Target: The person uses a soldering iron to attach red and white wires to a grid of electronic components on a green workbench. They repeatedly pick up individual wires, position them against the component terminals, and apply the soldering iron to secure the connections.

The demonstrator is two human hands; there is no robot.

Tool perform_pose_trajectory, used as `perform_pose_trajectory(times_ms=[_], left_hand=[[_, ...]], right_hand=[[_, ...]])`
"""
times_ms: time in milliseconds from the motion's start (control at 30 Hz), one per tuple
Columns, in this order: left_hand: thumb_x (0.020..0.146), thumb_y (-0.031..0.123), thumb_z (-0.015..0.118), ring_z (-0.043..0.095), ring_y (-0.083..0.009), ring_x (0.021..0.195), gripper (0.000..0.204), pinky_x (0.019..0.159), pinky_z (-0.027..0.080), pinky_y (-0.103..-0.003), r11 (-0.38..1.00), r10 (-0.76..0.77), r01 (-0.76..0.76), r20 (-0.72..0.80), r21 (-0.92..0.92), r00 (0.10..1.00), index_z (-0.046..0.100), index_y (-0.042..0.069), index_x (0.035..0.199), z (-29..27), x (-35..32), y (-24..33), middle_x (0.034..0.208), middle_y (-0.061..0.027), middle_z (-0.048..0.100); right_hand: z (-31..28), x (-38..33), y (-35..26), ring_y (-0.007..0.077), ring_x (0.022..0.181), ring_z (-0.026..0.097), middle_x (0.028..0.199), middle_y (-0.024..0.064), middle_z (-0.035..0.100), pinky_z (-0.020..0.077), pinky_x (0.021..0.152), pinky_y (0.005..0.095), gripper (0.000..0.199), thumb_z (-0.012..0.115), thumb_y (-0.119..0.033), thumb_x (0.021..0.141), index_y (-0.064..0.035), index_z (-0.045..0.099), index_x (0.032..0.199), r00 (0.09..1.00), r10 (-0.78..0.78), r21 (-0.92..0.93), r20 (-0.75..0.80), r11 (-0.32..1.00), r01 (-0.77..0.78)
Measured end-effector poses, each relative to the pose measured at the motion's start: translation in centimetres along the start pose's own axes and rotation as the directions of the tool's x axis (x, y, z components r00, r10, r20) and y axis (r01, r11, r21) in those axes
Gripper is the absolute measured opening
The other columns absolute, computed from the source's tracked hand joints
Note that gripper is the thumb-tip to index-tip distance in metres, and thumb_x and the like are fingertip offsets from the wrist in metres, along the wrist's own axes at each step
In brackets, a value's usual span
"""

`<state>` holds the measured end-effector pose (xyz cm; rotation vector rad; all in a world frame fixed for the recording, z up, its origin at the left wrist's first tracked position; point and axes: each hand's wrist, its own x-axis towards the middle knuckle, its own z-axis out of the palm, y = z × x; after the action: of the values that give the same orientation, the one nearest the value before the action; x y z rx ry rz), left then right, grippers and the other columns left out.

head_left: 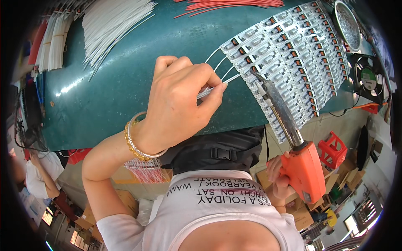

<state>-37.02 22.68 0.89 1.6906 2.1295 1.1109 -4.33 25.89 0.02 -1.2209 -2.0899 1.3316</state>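
My left hand (180, 98) is closed in a pinch on several thin white wires (205, 92), over the green tabletop. Some wires run from its fingers to the left edge of a panel of small circuit boards (289, 62), set with rows of black-and-orange and silvery parts. My right hand (279, 180) is wrapped round the orange handle of a soldering gun (310, 171). The gun's long metal barrel points up and left, with its tip over the panel's left side, close to where the wires meet it. Whether the tip touches a board, I cannot tell.
Loose white wires (115, 29) lie at the back left, beside tied wire bundles (54, 44). Red wires (230, 5) lie at the far edge. A metal bowl (347, 27) and a black fan (368, 77) stand right of the panel. Another person (44, 173) is at the left.
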Motion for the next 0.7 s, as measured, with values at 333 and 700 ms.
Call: perform_pose_trajectory(times_ms=[333,700], left_hand=[[0.075,-0.002,0.072,0.055,-0.0157,0.068,0.01,0.072,0.039,-0.031,0.998,-0.056,0.059,-0.117,0.028,0.992,0.065,0.004,0.076,-1.0,-0.5,2.9,0.071,-0.002,0.062],[0.076,0.003,0.071,0.048,-0.0172,0.061,0.012,0.077,0.034,-0.032,0.986,-0.135,0.152,-0.214,0.066,0.968,0.06,0.007,0.072,3.2,-1.7,3.0,0.064,-0.0006,0.055]], right_hand=[[1.4,2.1,-2.1,0.0104,0.045,0.044,0.052,-0.0033,0.044,0.0392,0.05,0.0269,0.074,0.062,-0.052,0.087,0.0049,0.044,0.13,0.995,-0.015,0.541,-0.099,0.839,0.066],[-0.6,-0.9,-0.6,0.031,0.075,0.051,0.085,0.0093,0.056,0.0399,0.065,0.0384,0.018,0.062,-0.028,0.082,-0.0122,0.062,0.09,0.971,0.238,-0.059,-0.018,0.969,-0.239]])
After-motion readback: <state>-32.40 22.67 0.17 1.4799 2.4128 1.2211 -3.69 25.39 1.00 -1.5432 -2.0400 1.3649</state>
